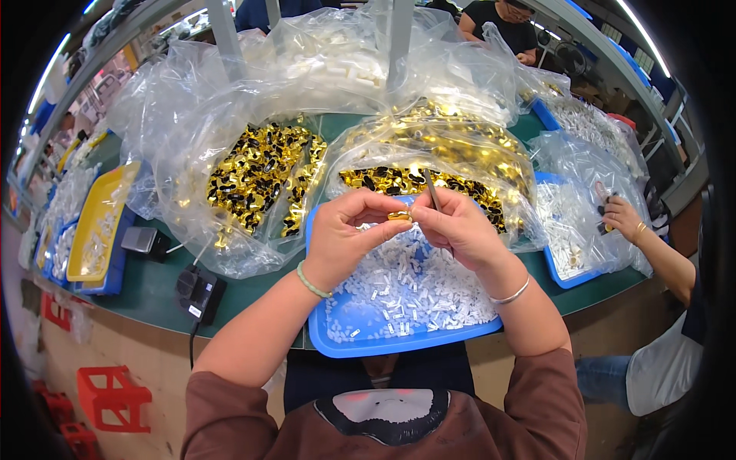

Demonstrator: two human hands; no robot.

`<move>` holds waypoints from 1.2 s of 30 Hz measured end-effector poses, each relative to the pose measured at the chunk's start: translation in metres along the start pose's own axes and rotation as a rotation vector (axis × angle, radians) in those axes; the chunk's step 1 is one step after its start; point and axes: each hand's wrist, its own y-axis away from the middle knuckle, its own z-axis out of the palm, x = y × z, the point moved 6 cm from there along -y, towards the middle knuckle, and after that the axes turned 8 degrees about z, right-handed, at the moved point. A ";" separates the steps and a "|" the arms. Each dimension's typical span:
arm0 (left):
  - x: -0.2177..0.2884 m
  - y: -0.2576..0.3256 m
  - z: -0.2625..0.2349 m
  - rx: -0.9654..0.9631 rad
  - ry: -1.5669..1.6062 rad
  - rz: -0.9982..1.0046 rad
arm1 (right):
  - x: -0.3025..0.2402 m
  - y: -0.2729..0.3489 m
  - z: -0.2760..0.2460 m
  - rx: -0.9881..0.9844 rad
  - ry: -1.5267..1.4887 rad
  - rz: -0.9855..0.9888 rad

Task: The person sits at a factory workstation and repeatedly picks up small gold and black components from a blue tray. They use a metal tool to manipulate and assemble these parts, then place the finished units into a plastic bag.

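Note:
My left hand [343, 234] pinches a small shiny gold piece [399, 216] between thumb and fingertips, above the front tray. Closed at the other side of that piece is my right hand [460, 230], its thumb and forefinger tips meeting it. A slim dark metal tool [432, 188], perhaps tweezers, pokes up out of the right hand's grip; its lower part is mostly hidden by the fingers. Beneath both hands a blue tray [368, 349] carries many small white plastic pieces [429, 295], some loose and some in heaps.
Clear plastic bags with gold-and-black pieces [261, 176] lie beyond the tray on the green table [253, 295]. A yellow tray [92, 230] and a black device [201, 291] are leftward. At right, a co-worker's hand [625, 217] hovers by another blue tray [571, 282]. Metal posts [400, 46] rise behind.

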 end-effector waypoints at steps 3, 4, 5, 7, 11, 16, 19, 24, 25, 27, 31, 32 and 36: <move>-0.002 0.001 0.000 -0.033 -0.036 0.034 | 0.002 -0.002 -0.003 -0.019 0.025 -0.010; -0.003 0.000 0.000 -0.038 -0.050 0.031 | 0.003 -0.003 -0.004 -0.020 0.013 -0.006; -0.003 -0.001 0.000 -0.042 -0.064 0.027 | 0.003 -0.004 -0.004 -0.021 0.000 -0.003; -0.005 0.000 0.000 -0.001 0.017 -0.041 | 0.003 -0.003 0.000 -0.022 -0.039 0.009; -0.003 0.001 0.001 -0.007 0.065 -0.019 | 0.003 -0.002 0.004 -0.059 -0.071 0.026; -0.004 0.001 0.002 -0.081 -0.005 -0.016 | 0.010 -0.007 -0.002 -0.091 -0.087 0.039; -0.004 0.000 0.004 -0.062 0.061 -0.070 | 0.008 -0.006 -0.001 -0.078 -0.086 0.038; -0.009 -0.002 0.002 -0.056 0.234 -0.151 | 0.006 -0.001 0.008 -0.061 -0.209 0.080; -0.009 -0.002 0.003 -0.068 0.239 -0.150 | 0.007 -0.001 0.008 -0.056 -0.225 0.100; -0.010 -0.001 0.004 -0.088 0.255 -0.151 | 0.007 -0.001 0.008 -0.077 -0.220 0.098; -0.010 0.002 0.006 -0.109 0.251 -0.153 | 0.010 -0.005 0.001 -0.119 -0.151 0.055; -0.009 0.001 0.006 -0.110 0.237 -0.151 | 0.010 -0.005 0.001 -0.116 -0.136 0.055; -0.010 0.000 0.008 -0.138 0.240 -0.191 | 0.007 -0.003 0.000 -0.074 -0.107 0.017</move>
